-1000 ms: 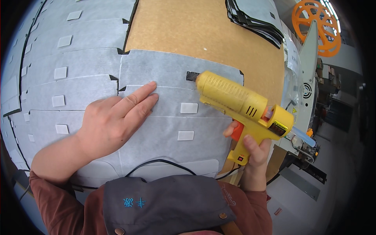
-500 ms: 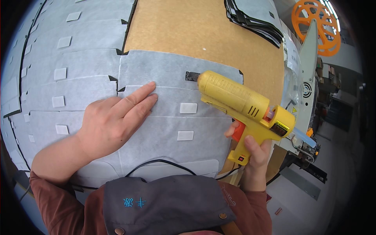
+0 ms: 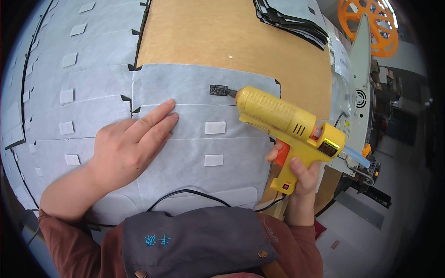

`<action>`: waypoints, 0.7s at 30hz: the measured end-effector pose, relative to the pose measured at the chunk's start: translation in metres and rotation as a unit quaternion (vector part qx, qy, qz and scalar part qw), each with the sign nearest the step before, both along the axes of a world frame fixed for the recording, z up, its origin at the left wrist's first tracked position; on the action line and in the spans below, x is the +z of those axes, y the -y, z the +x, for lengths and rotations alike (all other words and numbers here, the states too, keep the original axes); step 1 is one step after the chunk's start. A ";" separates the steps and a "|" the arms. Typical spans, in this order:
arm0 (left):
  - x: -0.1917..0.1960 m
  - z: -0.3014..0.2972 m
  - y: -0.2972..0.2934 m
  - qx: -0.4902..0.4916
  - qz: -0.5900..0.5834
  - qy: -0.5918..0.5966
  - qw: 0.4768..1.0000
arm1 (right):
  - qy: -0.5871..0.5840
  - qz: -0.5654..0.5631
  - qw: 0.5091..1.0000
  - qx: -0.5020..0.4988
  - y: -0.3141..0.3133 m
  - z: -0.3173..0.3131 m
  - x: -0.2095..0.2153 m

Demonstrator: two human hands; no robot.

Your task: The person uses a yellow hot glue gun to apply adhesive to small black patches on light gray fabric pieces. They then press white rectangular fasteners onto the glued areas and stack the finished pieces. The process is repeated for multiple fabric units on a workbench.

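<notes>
My right hand (image 3: pixel 302 172) grips a yellow hot glue gun (image 3: pixel 273 111), a finger at its orange trigger (image 3: pixel 282 154). A translucent glue stick (image 3: pixel 356 156) sticks out of its back end. The dark nozzle (image 3: pixel 231 93) sits at the right edge of a small black patch (image 3: pixel 218 90), whose surface looks shiny and uneven. That patch lies on the top pale grey fabric sheet (image 3: pixel 185 81) of an overlapping row. Flat on the sheets, to the left of the patch, rests my left hand (image 3: pixel 132 143), fingers stretched out and holding nothing.
White rectangular pads (image 3: pixel 215 127) sit on the other sheets, with more rows at left. Brown board (image 3: pixel 194 37) shows beyond. A stack of black-edged sheets (image 3: pixel 292 21) lies at the far right. A black cord (image 3: pixel 185 191) loops near my apron; a machine with an orange reel (image 3: pixel 368 25) stands right.
The glue gun's nozzle has shifted right relative to the black patch, leaving more of it in sight. My left hand stays on the sheets. The whole view has shifted slightly.
</notes>
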State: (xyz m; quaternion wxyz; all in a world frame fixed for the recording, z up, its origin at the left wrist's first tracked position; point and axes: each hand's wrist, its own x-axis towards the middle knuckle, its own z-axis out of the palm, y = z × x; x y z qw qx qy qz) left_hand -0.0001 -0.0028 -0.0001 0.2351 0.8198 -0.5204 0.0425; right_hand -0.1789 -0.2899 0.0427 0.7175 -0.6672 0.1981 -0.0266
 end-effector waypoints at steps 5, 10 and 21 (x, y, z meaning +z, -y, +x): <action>0.003 0.000 0.002 0.003 0.010 -0.002 1.000 | 0.003 0.015 1.000 0.004 -0.003 -0.004 0.001; 0.003 -0.001 0.001 0.004 0.009 -0.002 1.000 | -0.009 0.015 1.000 0.018 -0.001 -0.003 0.001; -0.001 -0.002 0.003 0.004 -0.017 0.036 0.999 | 0.119 0.395 0.905 -0.098 0.023 -0.021 -0.015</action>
